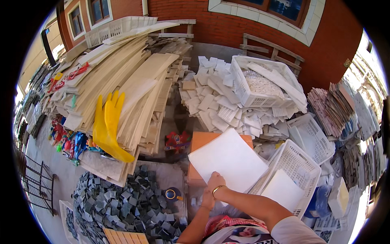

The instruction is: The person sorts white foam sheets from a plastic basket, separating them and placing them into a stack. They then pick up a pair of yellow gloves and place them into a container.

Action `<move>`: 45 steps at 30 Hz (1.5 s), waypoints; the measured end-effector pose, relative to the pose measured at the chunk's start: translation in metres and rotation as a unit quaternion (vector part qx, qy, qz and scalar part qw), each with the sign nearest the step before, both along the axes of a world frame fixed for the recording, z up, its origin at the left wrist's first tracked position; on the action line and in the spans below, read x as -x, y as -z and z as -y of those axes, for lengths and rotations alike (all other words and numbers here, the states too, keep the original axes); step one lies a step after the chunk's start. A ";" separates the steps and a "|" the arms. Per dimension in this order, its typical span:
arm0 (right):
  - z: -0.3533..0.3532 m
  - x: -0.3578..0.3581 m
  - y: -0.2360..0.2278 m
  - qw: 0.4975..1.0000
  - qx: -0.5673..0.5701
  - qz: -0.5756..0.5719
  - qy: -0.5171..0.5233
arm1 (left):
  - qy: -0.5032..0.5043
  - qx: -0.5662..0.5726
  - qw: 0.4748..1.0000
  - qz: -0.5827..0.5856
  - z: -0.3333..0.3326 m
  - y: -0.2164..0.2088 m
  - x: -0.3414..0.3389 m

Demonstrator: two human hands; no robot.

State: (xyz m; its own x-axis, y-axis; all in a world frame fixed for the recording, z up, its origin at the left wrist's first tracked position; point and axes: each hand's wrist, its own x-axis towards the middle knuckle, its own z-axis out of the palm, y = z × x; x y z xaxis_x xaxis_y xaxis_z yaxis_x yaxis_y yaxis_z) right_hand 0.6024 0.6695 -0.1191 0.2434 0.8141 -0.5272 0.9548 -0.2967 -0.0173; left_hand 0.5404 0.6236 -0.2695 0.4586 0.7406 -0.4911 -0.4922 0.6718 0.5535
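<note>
My right hand (215, 181), with a gold bangle at the wrist, is closed at the near left edge of a white square sheet (229, 158). What its fingers hold, if anything, is hidden. My left hand (207, 198) meets the right one at the wrist, and its fingers cannot be made out. The sheet lies tilted on an orange block or box (196, 173) and overhangs it on the right. Close by on the right, a white plastic basket (302, 162) holds another flat white sheet (282, 188).
A heap of dark stone chips (126, 203) lies at the near left, beside a round blue-and-yellow object (172, 194). Yellow rubber gloves (109, 122) rest on stacked pale stone strips (142, 73). White tile pieces (217, 97) and a crate of chips (264, 83) stand behind.
</note>
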 end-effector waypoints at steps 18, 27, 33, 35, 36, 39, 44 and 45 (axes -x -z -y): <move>-0.016 -0.004 0.015 0.992 0.039 0.008 -0.116 | -0.003 0.016 0.999 -0.031 0.000 -0.037 -0.003; -0.001 -0.038 -0.002 0.983 -0.055 -0.177 -0.017 | -0.008 0.073 0.989 0.126 -0.004 -0.045 -0.001; 0.015 -0.190 0.008 0.929 -0.356 -0.002 0.103 | 0.045 0.039 0.998 -0.022 -0.013 -0.049 0.002; 0.028 -0.232 0.023 0.939 -0.298 0.104 0.138 | 0.045 0.036 0.998 -0.025 -0.018 -0.042 -0.002; 0.036 -0.238 0.028 0.951 -0.248 0.100 0.157 | 0.029 0.032 0.999 -0.018 -0.021 -0.041 -0.004; 0.060 -0.247 0.047 0.961 -0.144 0.006 0.237 | 0.005 0.011 0.999 -0.039 -0.023 -0.047 -0.014; 0.074 -0.255 0.051 0.946 -0.149 -0.064 0.281 | 0.021 0.002 0.997 -0.078 -0.024 -0.061 -0.013; 0.072 -0.256 0.046 0.946 -0.150 -0.056 0.281 | 0.031 -0.004 0.994 -0.100 -0.025 -0.067 -0.010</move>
